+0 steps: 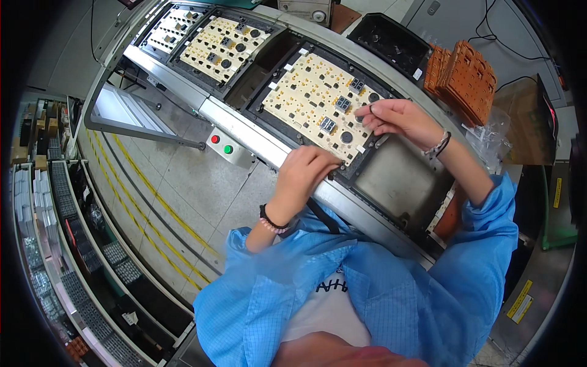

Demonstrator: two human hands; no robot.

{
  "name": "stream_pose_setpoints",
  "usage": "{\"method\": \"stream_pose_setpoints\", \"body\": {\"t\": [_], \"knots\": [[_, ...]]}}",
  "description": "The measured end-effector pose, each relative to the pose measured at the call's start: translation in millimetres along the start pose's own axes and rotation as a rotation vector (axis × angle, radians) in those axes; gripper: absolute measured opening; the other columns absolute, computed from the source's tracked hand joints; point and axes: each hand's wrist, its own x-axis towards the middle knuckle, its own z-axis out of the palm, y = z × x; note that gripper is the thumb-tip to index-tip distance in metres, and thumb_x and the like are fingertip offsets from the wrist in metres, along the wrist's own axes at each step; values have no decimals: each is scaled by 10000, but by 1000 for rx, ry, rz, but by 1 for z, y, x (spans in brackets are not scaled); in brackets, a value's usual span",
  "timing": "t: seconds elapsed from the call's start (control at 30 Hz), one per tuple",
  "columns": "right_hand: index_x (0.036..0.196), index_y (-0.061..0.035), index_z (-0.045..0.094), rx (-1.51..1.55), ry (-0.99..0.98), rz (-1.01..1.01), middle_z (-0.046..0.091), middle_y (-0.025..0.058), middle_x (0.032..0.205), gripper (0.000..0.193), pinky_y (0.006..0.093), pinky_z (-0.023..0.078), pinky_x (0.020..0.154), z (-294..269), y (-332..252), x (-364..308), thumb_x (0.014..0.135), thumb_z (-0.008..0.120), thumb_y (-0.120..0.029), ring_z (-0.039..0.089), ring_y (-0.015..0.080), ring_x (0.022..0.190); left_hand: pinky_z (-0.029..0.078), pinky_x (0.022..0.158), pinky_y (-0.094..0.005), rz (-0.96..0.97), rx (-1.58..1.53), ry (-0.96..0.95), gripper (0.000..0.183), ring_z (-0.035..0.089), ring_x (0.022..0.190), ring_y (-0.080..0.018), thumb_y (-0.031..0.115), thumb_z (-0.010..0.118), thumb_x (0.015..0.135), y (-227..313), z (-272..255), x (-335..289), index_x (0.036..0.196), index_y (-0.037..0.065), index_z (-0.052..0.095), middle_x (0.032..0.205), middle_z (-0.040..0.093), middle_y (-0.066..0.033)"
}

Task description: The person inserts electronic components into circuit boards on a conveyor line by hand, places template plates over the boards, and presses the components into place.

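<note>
A cream circuit board panel [293,92] lies in a dark carrier frame [269,66] on the conveyor. It carries small black parts, several two-digit displays [328,125] and round black components [347,137]. My right hand [394,117] is above the board's right part, thumb and fingers pinched together. A small dark spot shows at its fingertips, too small to name. At the board's near corner, my left hand [304,170] has its fingers bent and pressed together, with the tips at the frame's edge. Whatever they may hold is hidden.
Further boards [221,49] sit in carriers up the line. Beyond the rail are a black bin [389,46] and stacked orange-brown plates [468,79]. A control box [229,148] with red and green buttons hangs on the near side. Parts shelves [98,257] stand at the left.
</note>
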Motion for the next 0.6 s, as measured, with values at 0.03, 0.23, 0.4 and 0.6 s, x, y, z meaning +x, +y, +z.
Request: {"method": "stream_pose_setpoints", "body": {"t": [0.03, 0.23, 0.4, 0.6], "knots": [[1335, 7, 598, -25, 27, 23, 676, 32, 1062, 380, 204, 539, 861, -4, 0, -2, 1065, 541, -253, 626, 56, 937, 504, 809, -352, 42, 8, -74, 173, 632, 937, -244, 121, 723, 845, 2, -5, -1, 1016, 97, 703, 997, 664, -28], [1153, -43, 585, 71, 126, 54, 700, 65, 1068, 222, 190, 571, 795, -21, 4, -3, 1004, 655, -191, 669, 67, 911, 515, 818, -358, 162, -27, -246, 216, 631, 957, -238, 98, 741, 825, 0, -20, 3, 1040, 108, 717, 993, 675, -25], [1184, -35, 593, 17, 179, -27, 697, 41, 1039, 241, 188, 568, 793, -28, 3, 1, 1005, 651, -186, 664, 55, 899, 522, 800, -360, 195, 20, -253, 211, 633, 956, -241, 89, 714, 823, -6, -28, 4, 1033, 88, 703, 993, 669, -37], [1284, -22, 619, -46, 170, -15, 692, 5, 1038, 326, 164, 550, 801, -41, -1, 4, 1005, 654, -186, 641, 21, 871, 498, 786, -345, 257, 78, -263, 174, 620, 917, -231, 105, 657, 817, -19, -32, 7, 988, 101, 690, 962, 641, -36]]}}
